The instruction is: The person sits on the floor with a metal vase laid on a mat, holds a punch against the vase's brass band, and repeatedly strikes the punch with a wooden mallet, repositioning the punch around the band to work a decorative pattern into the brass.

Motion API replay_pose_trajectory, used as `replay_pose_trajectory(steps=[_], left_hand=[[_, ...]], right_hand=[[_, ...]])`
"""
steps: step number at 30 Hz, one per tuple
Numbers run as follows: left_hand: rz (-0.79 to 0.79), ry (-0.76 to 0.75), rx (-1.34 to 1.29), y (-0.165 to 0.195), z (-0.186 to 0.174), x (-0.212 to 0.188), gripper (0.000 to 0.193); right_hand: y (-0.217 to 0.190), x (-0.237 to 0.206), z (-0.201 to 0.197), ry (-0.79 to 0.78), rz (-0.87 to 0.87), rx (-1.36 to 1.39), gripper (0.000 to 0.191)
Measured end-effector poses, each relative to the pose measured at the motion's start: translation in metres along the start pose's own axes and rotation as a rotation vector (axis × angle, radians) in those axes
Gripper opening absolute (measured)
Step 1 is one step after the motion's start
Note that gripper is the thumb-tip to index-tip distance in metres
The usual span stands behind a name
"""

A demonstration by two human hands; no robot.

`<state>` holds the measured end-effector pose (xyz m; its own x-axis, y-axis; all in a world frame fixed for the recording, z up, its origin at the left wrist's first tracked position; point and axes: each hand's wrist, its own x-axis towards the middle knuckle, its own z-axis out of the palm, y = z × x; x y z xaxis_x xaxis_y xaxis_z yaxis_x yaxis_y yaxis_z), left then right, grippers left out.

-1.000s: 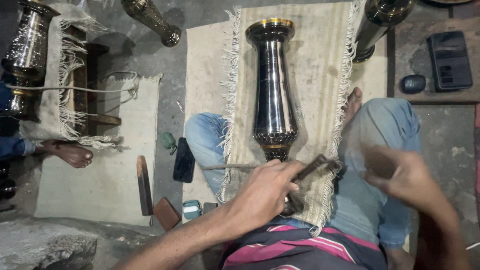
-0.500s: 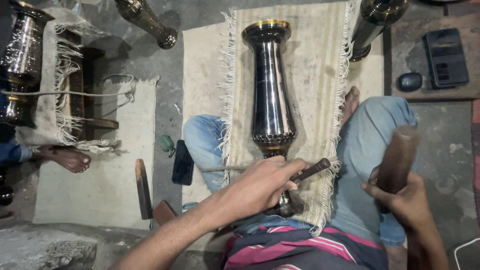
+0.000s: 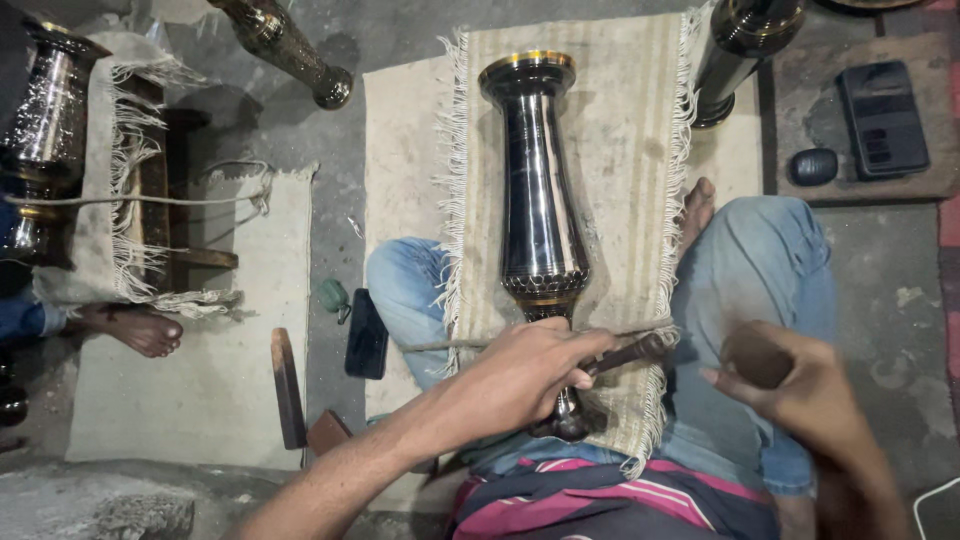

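- Head view: tall dark metal vase (image 3: pixel 540 200) lies lengthwise on a fringed beige mat (image 3: pixel 620 130) across the person's lap, gold-rimmed mouth pointing away.
- Left hand (image 3: pixel 520 375): fingers closed around a slim chisel-like tool (image 3: pixel 630 352), resting at the vase's narrow neck near its base.
- Right hand (image 3: pixel 800 390): fingers wrapped around a dark wooden mallet (image 3: pixel 752 352), held just right of the tool, not touching it.
- Black phone (image 3: pixel 366 333) lies on the floor beside the left knee.
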<state>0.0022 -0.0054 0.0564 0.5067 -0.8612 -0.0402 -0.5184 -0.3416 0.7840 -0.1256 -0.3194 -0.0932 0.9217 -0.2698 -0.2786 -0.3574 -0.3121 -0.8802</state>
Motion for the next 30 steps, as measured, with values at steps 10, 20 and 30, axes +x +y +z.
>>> replay_pose_trajectory(steps=[10,20,30], left_hand=[[-0.115,0.163,-0.069,0.008,0.005,-0.017,0.031],[-0.321,0.562,-0.141,0.009,0.054,-0.035,0.023],[-0.348,0.715,-0.141,0.007,0.076,-0.042,0.021]], right_hand=[[-0.077,0.033,-0.013,-0.118,-0.290,-0.248,0.049],[-0.188,0.062,-0.002,-0.307,-0.375,-0.806,0.043],[-0.207,0.068,-0.001,-0.456,-0.448,-1.028,0.048]])
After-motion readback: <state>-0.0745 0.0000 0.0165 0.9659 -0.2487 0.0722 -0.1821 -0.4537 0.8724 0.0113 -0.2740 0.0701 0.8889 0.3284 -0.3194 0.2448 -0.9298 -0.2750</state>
